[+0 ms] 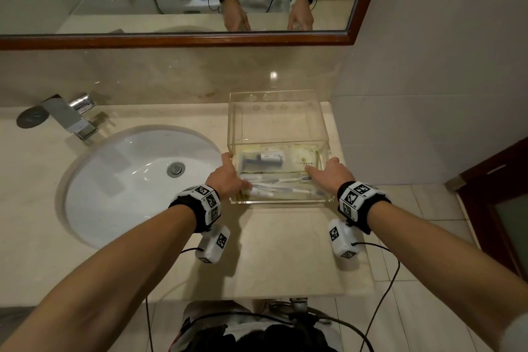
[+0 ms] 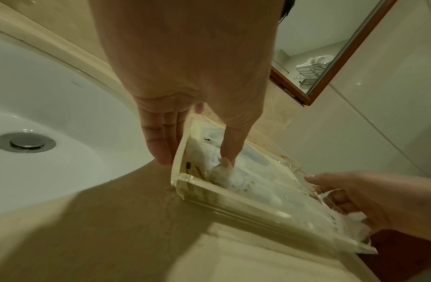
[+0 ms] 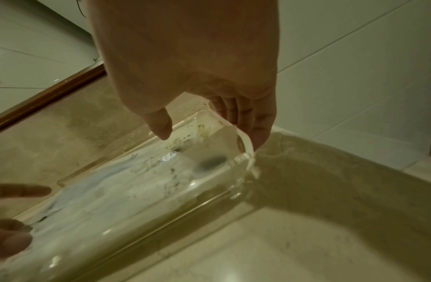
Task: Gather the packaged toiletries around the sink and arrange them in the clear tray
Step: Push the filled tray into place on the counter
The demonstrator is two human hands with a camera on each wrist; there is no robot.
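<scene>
The clear tray [image 1: 281, 202] stands on the beige counter just right of the sink. Inside it lie a razor packet [image 1: 261, 161], a cream sachet [image 1: 304, 162] and toothbrush packets [image 1: 281, 186] along the near wall. My left hand [image 1: 228, 177] pinches the tray's left wall, thumb inside on a packet and fingers [image 2: 161, 150] outside. My right hand [image 1: 331, 173] holds the right wall the same way, thumb over the packets and fingers [image 3: 255, 131] outside. In the wrist views the tray [image 2: 233, 202] [image 3: 161, 209] looks blurred.
The white sink basin [image 1: 128, 180] with its drain and the chrome faucet [image 1: 68, 120] lie to the left. A wood-framed mirror [image 1: 177, 40] hangs above the backsplash. A tiled wall rises just right of the tray. The counter's front edge [image 1: 257, 294] drops to the floor.
</scene>
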